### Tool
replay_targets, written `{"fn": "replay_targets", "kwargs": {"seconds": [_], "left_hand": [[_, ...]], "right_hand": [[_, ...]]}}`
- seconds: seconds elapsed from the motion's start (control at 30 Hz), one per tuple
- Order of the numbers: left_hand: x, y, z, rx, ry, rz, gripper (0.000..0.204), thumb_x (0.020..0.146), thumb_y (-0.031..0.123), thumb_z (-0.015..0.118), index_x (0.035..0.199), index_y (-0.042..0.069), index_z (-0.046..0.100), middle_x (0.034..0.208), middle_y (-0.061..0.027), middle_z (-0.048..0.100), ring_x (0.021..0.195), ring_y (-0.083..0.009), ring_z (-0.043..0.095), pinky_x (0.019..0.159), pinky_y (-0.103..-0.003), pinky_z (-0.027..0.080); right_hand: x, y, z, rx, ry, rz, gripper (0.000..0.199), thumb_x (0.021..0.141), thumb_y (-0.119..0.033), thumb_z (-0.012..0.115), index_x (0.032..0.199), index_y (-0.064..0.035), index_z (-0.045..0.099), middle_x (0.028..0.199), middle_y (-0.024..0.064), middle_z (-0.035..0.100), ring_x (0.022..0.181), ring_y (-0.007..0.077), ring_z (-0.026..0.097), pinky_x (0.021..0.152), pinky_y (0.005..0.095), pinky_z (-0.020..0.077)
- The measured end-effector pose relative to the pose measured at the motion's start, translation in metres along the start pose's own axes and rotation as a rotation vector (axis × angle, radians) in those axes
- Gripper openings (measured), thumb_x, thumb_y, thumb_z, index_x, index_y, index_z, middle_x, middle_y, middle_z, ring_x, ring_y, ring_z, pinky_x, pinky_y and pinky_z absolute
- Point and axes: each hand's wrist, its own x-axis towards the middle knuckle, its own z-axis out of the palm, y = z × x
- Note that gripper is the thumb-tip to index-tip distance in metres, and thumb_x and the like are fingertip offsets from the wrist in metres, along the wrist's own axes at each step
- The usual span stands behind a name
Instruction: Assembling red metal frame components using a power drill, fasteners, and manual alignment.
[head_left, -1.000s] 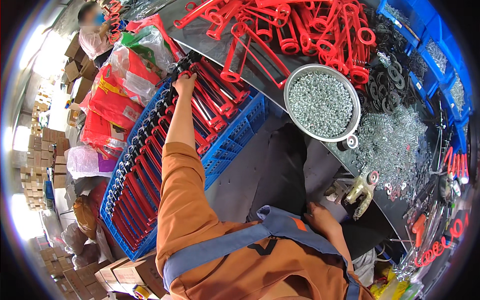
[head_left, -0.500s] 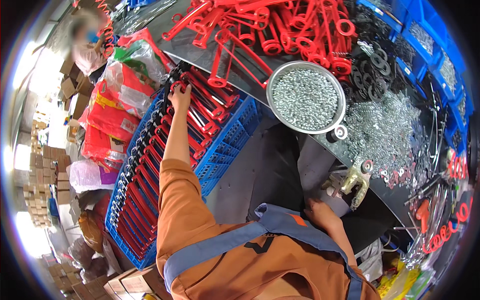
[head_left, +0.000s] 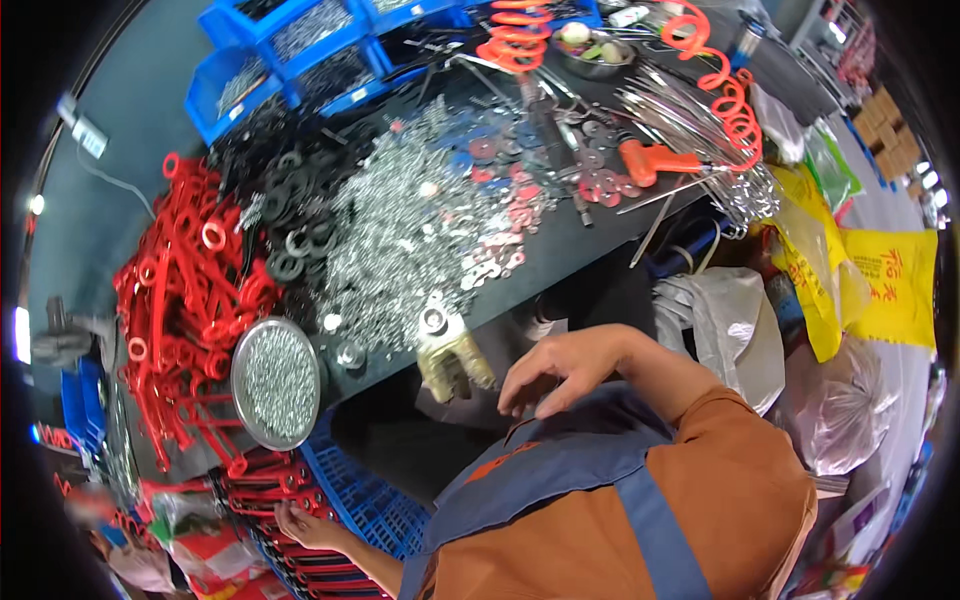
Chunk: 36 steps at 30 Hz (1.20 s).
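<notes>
My left hand (head_left: 308, 526) reaches down at the lower left over a row of red metal tools with black parts (head_left: 275, 478). Its fingers are a little apart and nothing shows in them. The tools lie in a blue plastic crate (head_left: 385, 512). My right hand (head_left: 568, 368) hangs in front of the bench edge with loosely curled, parted fingers, holding nothing. Just left of it, a gold-coloured metal fixture (head_left: 455, 362) with two prongs stands at the edge. Beyond that spreads a heap of small silvery metal parts (head_left: 390, 240).
A round metal bowl of small parts (head_left: 278, 385) sits beside piled red frames (head_left: 185, 290). Black rings (head_left: 287, 262) lie behind. Blue bins (head_left: 325, 45) line the back. An orange air tool (head_left: 655, 162) with a coiled hose and metal rods lie right. Bags (head_left: 735, 325) hang off the bench's right.
The view has swung right, toward the bench. My right hand has risen from beside my lap to near the gold fixture. My left hand stays over the crate, its fingers off the far end.
</notes>
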Motion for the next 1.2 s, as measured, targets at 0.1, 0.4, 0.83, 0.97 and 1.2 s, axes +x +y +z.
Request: {"fn": "replay_targets", "kwargs": {"seconds": [0.1,0.4,0.83,0.97,1.2], "left_hand": [[-0.008,0.105,0.013,-0.469,-0.01,-0.023,0.016,0.092,0.003,0.052,0.103,-0.005,0.061,0.104,-0.0152,0.061,0.101,-0.0271,0.058,0.088,-0.037,0.048],[-0.044,0.318,0.076,-0.816,-0.535,0.85,0.04,0.065,-0.003,0.063,0.105,0.002,0.063,0.076,-0.0106,0.063,0.063,-0.0264,0.062,0.056,-0.034,0.049],[-0.068,0.357,0.097,-0.725,-0.763,0.556,0.022,0.07,-0.004,0.064,0.091,0.003,0.068,0.058,-0.0064,0.056,0.047,-0.0191,0.055,0.046,-0.03,0.042],[-0.068,0.355,0.099,-0.692,-0.747,0.535,0.022,0.071,-0.004,0.064,0.091,0.003,0.068,0.058,-0.0066,0.056,0.047,-0.0194,0.055,0.046,-0.03,0.043],[-0.061,0.372,0.115,-0.82,-0.759,0.591,0.019,0.073,-0.003,0.063,0.09,0.003,0.068,0.058,-0.0069,0.055,0.047,-0.0195,0.054,0.046,-0.03,0.042]], "right_hand": [[-0.052,-0.008,-0.026,-0.004,0.252,-0.105,0.037,0.086,-0.015,0.067,0.117,0.0037,0.058,0.106,0.0109,0.065,0.099,0.0169,0.062,0.087,0.0301,0.0496],[-0.109,-0.006,-0.286,-0.566,1.45,-0.133,0.016,0.078,-0.01,0.062,0.09,-0.0017,0.068,0.08,0.0103,0.069,0.069,0.0178,0.067,0.066,0.0301,0.0528],[0.016,0.041,-0.473,-0.677,1.154,-0.743,0.036,0.091,-0.037,0.052,0.113,-0.0103,0.061,0.115,0.0157,0.062,0.111,0.0253,0.058,0.092,0.0358,0.0444],[0.021,0.059,-0.498,-0.798,1.219,-0.758,0.037,0.091,-0.038,0.051,0.113,-0.0104,0.062,0.115,0.016,0.062,0.111,0.0264,0.058,0.092,0.0364,0.0447],[-0.024,0.035,-0.527,-1.116,1.538,-0.748,0.038,0.09,-0.039,0.05,0.112,-0.0107,0.063,0.117,0.0165,0.061,0.111,0.0282,0.058,0.092,0.0375,0.0453]]}}
